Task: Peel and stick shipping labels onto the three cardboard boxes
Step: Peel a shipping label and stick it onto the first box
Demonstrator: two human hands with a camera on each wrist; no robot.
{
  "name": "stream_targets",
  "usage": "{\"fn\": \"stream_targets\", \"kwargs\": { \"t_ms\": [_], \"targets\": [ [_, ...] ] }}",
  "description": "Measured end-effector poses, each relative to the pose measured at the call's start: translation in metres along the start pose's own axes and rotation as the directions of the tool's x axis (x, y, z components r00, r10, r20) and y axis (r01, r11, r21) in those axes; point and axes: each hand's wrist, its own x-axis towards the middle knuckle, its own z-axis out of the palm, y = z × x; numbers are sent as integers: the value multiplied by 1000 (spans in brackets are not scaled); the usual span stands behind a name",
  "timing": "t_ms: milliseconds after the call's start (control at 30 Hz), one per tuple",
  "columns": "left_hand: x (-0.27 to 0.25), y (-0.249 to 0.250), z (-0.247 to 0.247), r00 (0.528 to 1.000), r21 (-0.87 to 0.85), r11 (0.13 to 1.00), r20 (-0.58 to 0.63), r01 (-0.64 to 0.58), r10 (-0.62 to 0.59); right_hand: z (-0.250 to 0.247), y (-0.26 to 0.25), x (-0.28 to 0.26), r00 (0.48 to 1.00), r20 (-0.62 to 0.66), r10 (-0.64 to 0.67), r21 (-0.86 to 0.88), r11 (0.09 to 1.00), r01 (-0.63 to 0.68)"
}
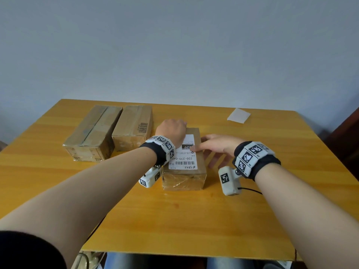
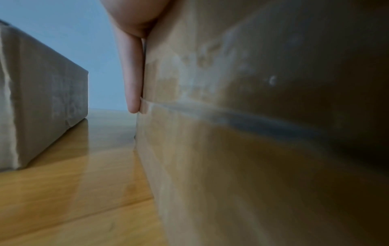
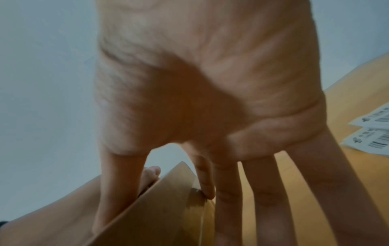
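The right hand's thumb is pressing flat on the white printed shipping label with barcode, while its other fingers are spreading straight and relaxed down the right side of the small brown taped cardboard box, grasping nothing. The right hand is therefore working as a smoothing tool. The left hand is draping over the box's far left top corner, one straight finger lying against the box's side wall; whether the rest are curling over the far edge I cannot tell.

The labelled box is sitting near the middle of the yellow wooden table, with two larger unlabelled brown cardboard boxes lying side by side towards the far left corner. A blank white backing sheet is lying near the far right edge, and spare printed labels are waiting on the surface off to the right.

To finish this step well, the thumb should probably be sweeping from the label's centre out to each edge, chasing out bubbles, with the left hand bracing so the box is not sliding
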Motion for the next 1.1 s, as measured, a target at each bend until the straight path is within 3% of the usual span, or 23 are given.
{"fn": "stream_targets", "kwargs": {
  "t_ms": [467,567,700,1100],
  "targets": [
    [17,-5,-3,991,-128,983,32,133,-130,-6,0,14,999,36,0,-24,1000,1],
    [19,-5,-2,993,-87,989,20,118,-117,-6,0,15,998,63,-1,3,1000,1],
    [23,-4,-2,975,-178,960,-13,216,-222,-6,0,17,993,117,-23,17,1000,21],
    [22,-7,-4,990,-85,987,-32,135,-139,-9,-7,28,997,27,-67,96,993,65]
  ]
}}
